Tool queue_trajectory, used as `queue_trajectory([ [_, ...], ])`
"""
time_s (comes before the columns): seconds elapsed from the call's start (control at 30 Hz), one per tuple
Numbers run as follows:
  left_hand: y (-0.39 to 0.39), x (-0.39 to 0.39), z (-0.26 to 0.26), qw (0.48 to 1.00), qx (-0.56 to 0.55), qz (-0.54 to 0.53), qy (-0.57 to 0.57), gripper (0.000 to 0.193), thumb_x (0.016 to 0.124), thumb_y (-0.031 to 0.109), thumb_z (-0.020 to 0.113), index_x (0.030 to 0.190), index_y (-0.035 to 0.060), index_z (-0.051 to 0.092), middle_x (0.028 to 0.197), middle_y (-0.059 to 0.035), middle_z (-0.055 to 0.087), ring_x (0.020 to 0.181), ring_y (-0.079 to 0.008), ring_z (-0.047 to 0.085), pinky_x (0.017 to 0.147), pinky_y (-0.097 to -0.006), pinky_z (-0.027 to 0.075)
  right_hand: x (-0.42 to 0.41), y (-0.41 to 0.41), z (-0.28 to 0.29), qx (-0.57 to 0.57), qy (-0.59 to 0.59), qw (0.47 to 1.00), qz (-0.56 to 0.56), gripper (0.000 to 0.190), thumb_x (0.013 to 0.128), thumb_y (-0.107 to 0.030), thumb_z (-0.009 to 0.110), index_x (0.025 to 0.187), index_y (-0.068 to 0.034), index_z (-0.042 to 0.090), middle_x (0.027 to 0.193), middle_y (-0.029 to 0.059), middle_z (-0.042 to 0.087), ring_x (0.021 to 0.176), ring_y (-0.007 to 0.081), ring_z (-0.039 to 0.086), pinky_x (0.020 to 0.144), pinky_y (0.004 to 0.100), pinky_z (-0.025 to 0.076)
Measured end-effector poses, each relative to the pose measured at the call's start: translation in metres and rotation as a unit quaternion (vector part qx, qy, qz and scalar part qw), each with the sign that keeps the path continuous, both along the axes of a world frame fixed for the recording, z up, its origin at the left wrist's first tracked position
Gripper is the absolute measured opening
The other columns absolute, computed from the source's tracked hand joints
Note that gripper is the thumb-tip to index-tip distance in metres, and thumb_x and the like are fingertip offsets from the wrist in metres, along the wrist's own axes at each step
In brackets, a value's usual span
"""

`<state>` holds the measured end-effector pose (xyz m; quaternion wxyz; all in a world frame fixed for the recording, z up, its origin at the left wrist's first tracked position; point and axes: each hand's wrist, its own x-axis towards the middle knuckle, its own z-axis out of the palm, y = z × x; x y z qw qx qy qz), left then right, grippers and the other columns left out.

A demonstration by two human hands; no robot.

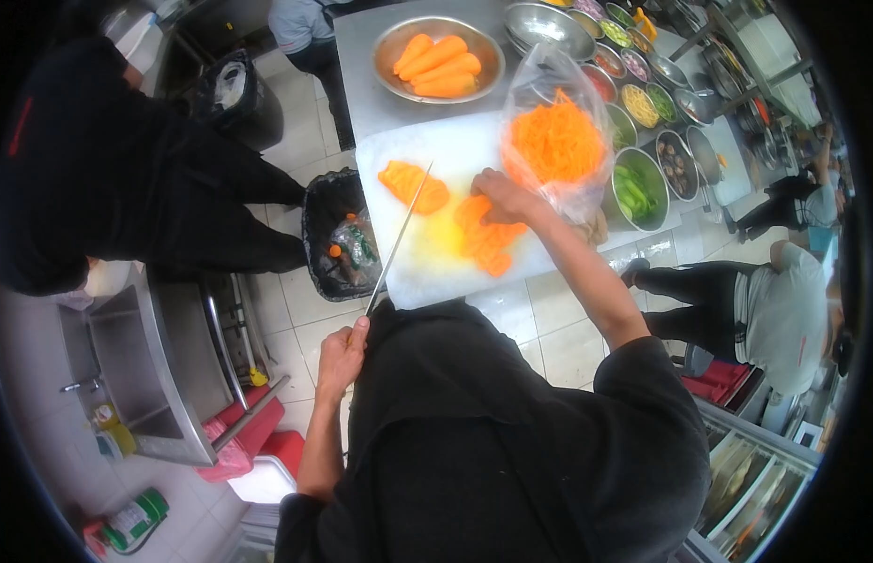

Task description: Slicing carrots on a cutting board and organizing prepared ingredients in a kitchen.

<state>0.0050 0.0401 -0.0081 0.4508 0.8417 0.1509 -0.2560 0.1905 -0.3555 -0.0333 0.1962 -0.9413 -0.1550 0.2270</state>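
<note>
My left hand (pixel 343 355) grips the handle of a long knife (pixel 397 243), whose blade reaches over the white cutting board (pixel 408 281) to a pile of thin carrot slices (pixel 408 184). My right hand (pixel 503 197) rests on a second, spread-out pile of carrot slices (pixel 485 236), thumb and fingers apart; whether it pinches any slice is unclear. A clear plastic bag of shredded carrot (pixel 557 141) stands at the board's right side. Beyond the board, a metal bowl (pixel 383 77) holds several peeled carrots (pixel 443 63).
A lined bin (pixel 313 239) stands left of the board. Metal containers, one with green peppers (pixel 633 190), crowd the right. One person in black (pixel 127 176) stands at left; others are at right (pixel 774 310) and beyond the table (pixel 302 28). A steel sink (pixel 137 366) is at lower left.
</note>
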Motion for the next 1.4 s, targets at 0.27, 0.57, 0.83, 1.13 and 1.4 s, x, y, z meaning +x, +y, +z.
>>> queue_trajectory([
  [0.27,-0.002,-0.005,0.008,0.999,0.019,0.029,0.023,0.072,0.098,0.061,0.054,0.074,-0.0058,0.066,0.064,-0.0163,0.063,0.062,-0.0239,0.061,0.063,-0.0384,0.048,0.007,0.016,0.023,0.084,0.072,0.994,-0.003,0.055,0.076,-0.006,0.082,0.118,-0.006,0.047,0.109,0.0182,0.065,0.107,0.0389,0.062,0.091,0.0452,0.049],
  [0.57,0.001,-0.001,0.013,0.999,0.035,0.021,0.027,0.074,0.098,0.062,0.053,0.076,-0.0069,0.067,0.066,-0.0169,0.065,0.064,-0.0260,0.063,0.066,-0.0393,0.050,0.022,0.029,-0.020,0.247,-0.098,0.964,0.019,0.050,0.071,0.001,0.081,0.113,-0.004,0.055,0.110,0.0170,0.065,0.105,0.0359,0.063,0.095,0.0415,0.050],
  [0.83,-0.010,0.007,0.037,0.997,0.039,-0.038,0.054,0.074,0.098,0.062,0.052,0.078,-0.0075,0.068,0.070,-0.0205,0.066,0.069,-0.0292,0.065,0.070,-0.0392,0.051,-0.064,0.060,-0.013,0.066,-0.068,0.942,-0.323,0.044,0.077,-0.041,0.081,0.094,-0.002,0.071,0.093,0.0195,0.073,0.090,0.0382,0.070,0.081,0.0452,0.055],
  [1.13,-0.011,0.029,0.049,0.984,0.085,-0.125,0.091,0.077,0.099,0.062,0.047,0.077,-0.0081,0.069,0.073,-0.0261,0.067,0.074,-0.0387,0.067,0.077,-0.0454,0.051,-0.092,0.110,-0.016,0.033,-0.092,0.912,-0.397,0.053,0.075,-0.047,0.081,0.093,0.002,0.071,0.086,0.0237,0.072,0.082,0.0389,0.071,0.075,0.0472,0.057],
  [1.4,-0.007,0.046,0.060,0.978,0.108,-0.166,0.061,0.078,0.099,0.061,0.047,0.077,-0.0109,0.067,0.073,-0.0320,0.064,0.076,-0.0443,0.067,0.078,-0.0487,0.050,-0.094,0.115,-0.030,0.051,-0.130,0.906,-0.400,0.024,0.074,-0.021,0.071,0.080,0.002,0.072,0.071,0.0246,0.068,0.071,0.0396,0.069,0.071,0.0462,0.056],
])
